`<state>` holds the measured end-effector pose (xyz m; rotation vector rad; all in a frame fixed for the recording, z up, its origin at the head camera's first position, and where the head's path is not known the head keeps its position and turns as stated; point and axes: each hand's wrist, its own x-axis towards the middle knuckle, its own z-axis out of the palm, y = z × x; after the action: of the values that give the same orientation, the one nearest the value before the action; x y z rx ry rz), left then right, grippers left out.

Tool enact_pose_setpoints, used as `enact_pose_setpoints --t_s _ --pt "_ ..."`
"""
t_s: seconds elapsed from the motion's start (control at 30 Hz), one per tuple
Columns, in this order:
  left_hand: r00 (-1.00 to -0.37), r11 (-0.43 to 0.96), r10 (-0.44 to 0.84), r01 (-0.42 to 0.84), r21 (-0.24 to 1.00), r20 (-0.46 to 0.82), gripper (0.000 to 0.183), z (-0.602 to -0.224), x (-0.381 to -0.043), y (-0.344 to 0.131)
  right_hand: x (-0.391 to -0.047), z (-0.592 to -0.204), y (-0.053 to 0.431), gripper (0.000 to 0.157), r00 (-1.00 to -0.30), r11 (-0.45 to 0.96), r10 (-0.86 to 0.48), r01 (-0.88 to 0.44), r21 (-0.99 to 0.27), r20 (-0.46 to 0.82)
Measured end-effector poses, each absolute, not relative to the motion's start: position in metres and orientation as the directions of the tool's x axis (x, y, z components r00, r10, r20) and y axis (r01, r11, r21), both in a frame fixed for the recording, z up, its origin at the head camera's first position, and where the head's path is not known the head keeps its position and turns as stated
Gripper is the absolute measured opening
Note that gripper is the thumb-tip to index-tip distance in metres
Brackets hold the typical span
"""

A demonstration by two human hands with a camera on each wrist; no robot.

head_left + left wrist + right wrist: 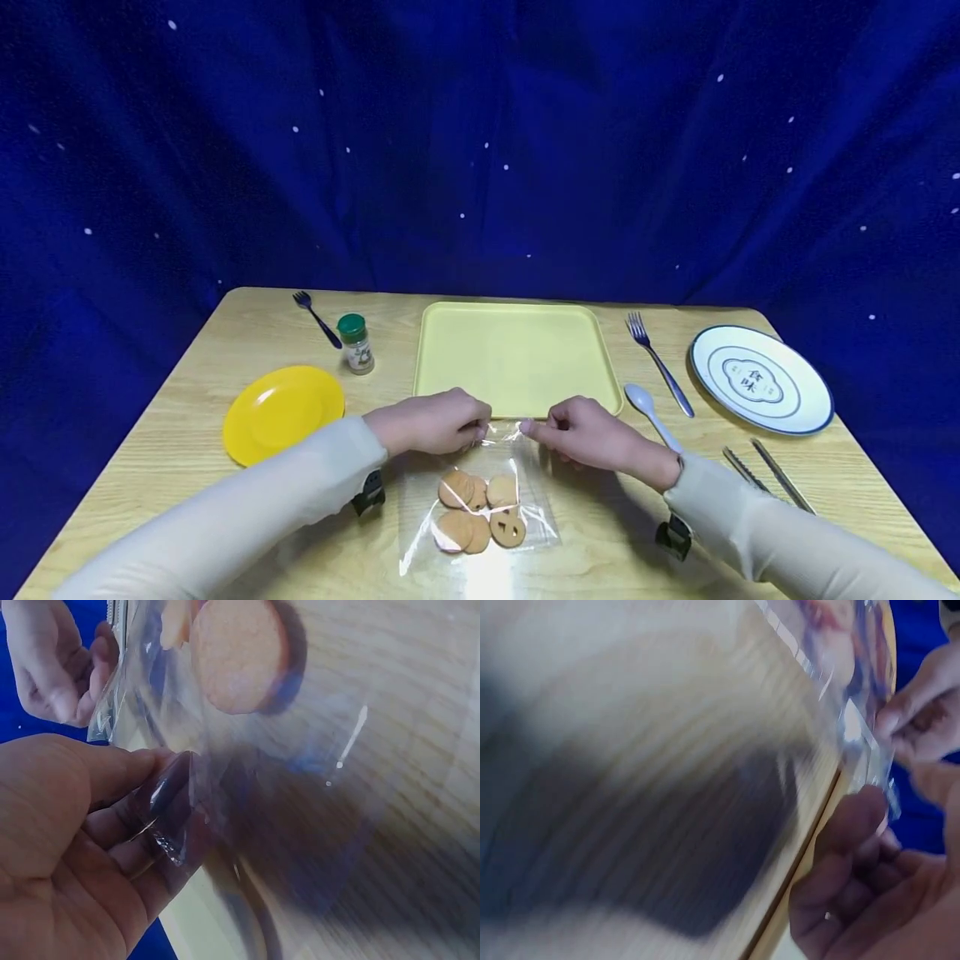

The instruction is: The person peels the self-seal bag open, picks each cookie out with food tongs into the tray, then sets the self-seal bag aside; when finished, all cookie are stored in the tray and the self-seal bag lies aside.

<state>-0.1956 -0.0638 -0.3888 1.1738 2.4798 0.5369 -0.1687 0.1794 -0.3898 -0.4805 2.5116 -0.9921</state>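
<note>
A clear plastic bag (pixel 540 521) lies on the table in front of me, with several round, light brown cookies (pixel 454 489) inside. One cookie (pixel 507 529) has cut-out holes. At the bag's far edge, my left hand (pixel 435 423) pinches the plastic between thumb and fingers, seen closely in the left wrist view. A short way to its right, my right hand (pixel 588 435) pinches the same edge, its thumb on top. The right wrist view shows the right fingertips (pixel 866 806) at a crinkled part of the bag, partly blurred.
Just beyond the hands lies a pale yellow tray (pixel 517 358). To the left are a yellow plate (pixel 281 412), a green-capped shaker (pixel 356 343) and a small fork (pixel 318 320). On the right lie a fork (pixel 660 364), spoon (pixel 651 415), white plate (pixel 795 387) and metal tongs (pixel 782 475).
</note>
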Motion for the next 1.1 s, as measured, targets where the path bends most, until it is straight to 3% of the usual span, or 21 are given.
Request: enact_pose_setpoints --t_s 0.2,0.4,0.53,0.67,0.83,1.1 --pt "-0.591 0.562 0.8 0.676 0.477 -0.104 0.018 -0.385 -0.195 -0.062 -0.16 -0.387 0.171 0.04 -0.874 0.717 -0.427 -0.172 -0.676 -0.23" --pt "-0.59 0.552 0.802 0.675 0.489 -0.09 0.018 -0.387 -0.195 -0.059 -0.161 -0.386 0.165 0.047 -0.912 0.777 -0.36 -0.177 -0.604 -0.196" --pt "-0.597 0.562 0.795 0.664 0.494 -0.102 0.019 -0.389 -0.195 -0.059 -0.163 -0.387 0.159 0.045 -0.94 0.85 -0.314 -0.216 -0.48 -0.132" --pt "-0.597 0.56 0.796 0.664 0.495 -0.1 0.02 -0.388 -0.194 -0.059 -0.165 -0.387 0.156 0.04 -0.946 0.87 -0.297 -0.21 -0.445 -0.133" --pt "-0.597 0.558 0.797 0.673 0.486 -0.09 0.02 -0.387 -0.192 -0.059 -0.166 -0.386 0.16 0.033 -0.923 0.831 -0.357 -0.244 -0.5 -0.141" --pt "-0.61 0.585 0.785 0.673 0.453 -0.107 0.018 -0.387 -0.189 -0.065 -0.166 -0.379 0.187 0.021 -0.825 0.696 -0.53 -0.291 -0.656 -0.197"
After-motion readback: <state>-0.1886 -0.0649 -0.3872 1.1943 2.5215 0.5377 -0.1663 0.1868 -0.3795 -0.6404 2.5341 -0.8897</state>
